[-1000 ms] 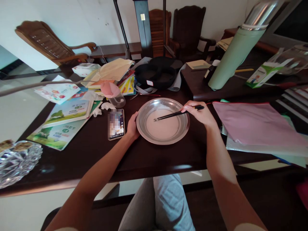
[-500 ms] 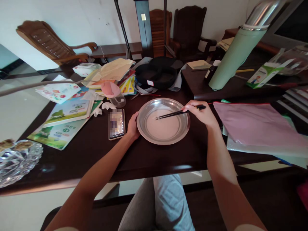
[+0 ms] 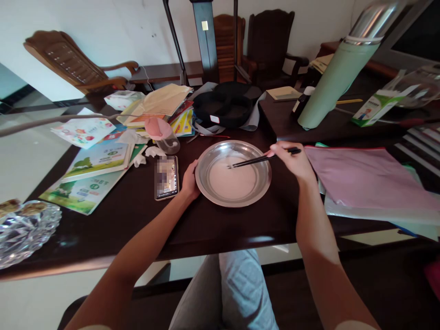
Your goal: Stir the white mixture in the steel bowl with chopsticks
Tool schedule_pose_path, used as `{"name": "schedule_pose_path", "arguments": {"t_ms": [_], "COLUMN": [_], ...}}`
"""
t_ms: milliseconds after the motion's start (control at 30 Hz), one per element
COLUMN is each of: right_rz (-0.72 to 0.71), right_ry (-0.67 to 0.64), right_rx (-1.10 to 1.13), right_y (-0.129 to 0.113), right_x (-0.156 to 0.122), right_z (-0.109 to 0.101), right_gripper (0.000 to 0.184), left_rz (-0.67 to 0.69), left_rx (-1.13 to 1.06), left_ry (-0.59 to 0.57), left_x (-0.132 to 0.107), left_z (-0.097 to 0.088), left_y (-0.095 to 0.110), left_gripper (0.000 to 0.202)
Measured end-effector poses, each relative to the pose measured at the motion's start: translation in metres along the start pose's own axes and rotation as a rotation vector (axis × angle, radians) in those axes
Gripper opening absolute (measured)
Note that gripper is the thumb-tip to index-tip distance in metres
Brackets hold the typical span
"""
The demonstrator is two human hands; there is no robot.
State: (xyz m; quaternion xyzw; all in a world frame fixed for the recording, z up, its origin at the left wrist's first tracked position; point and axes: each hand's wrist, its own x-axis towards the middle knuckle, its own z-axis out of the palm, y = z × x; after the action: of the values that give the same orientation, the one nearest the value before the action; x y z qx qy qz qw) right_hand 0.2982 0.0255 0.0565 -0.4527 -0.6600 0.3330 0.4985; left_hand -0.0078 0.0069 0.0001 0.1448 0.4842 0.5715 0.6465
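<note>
A round metal basin (image 3: 202, 188) stands on the dark table, with a milky white liquid (image 3: 233, 181) covering its bottom. My left hand (image 3: 190, 179) grips the basin's left rim, the thumb on the outer edge and the other fingers hidden beneath. My right hand (image 3: 291, 158) is closed around a pair of black chopsticks (image 3: 254, 160), which slant down to the left over the basin. Their pale tips are at the liquid near its middle. Just left of my left hand lies a phone (image 3: 167, 178) with its screen lit.
Behind the phone stand a pink-lidded cup (image 3: 163, 133) and crumpled tissues (image 3: 139, 158). Books (image 3: 98, 160) lie left, a glass dish (image 3: 30, 233) at the far left. A black divided tray (image 3: 223, 105) sits behind the basin. To the right are a green thermos (image 3: 338, 82) and pink folder (image 3: 367, 176).
My right hand has shifted slightly right, drawing the chopstick tips rightward across the liquid. The left hand and the basin have stayed in place.
</note>
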Motion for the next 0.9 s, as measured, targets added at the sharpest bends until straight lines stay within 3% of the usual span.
{"name": "schedule_pose_path", "arguments": {"t_ms": [100, 300, 367, 500, 567, 700, 767, 900], "right_rz": [0.028, 0.009, -0.009, 0.011, 0.027, 0.028, -0.002, -0.003], "right_ry": [0.073, -0.217, -0.161, 0.076, 0.059, -0.173, -0.22, -0.012], "right_rx": [0.041, 0.054, 0.027, 0.009, 0.046, 0.066, 0.051, 0.008], "right_y": [0.003, -0.004, -0.003, 0.005, 0.006, -0.002, -0.004, 0.002], "right_x": [-0.001, -0.001, 0.0, 0.0, -0.001, -0.001, 0.0, 0.0], "right_z": [-0.011, 0.008, 0.009, -0.007, -0.011, 0.003, 0.009, -0.001], "right_gripper": [0.048, 0.048, 0.048, 0.048, 0.048, 0.047, 0.046, 0.045], "left_rz": [-0.005, 0.033, 0.03, 0.003, 0.004, 0.013, 0.028, 0.007], "left_rx": [-0.003, -0.003, -0.014, -0.025, -0.022, -0.024, -0.026, -0.016], "left_ry": [0.009, -0.011, -0.002, 0.032, 0.035, 0.019, 0.014, 0.009], "left_x": [-0.001, -0.001, -0.002, -0.002, -0.001, 0.001, 0.002, 0.002], "left_z": [0.0, 0.002, 0.003, 0.003, 0.002, 0.0, 0.0, -0.001], "left_y": [0.001, 0.0, 0.0, 0.001, 0.0, -0.001, -0.001, -0.001], "left_gripper": [0.024, 0.024, 0.023, 0.021, 0.022, 0.021, 0.02, 0.023]}}
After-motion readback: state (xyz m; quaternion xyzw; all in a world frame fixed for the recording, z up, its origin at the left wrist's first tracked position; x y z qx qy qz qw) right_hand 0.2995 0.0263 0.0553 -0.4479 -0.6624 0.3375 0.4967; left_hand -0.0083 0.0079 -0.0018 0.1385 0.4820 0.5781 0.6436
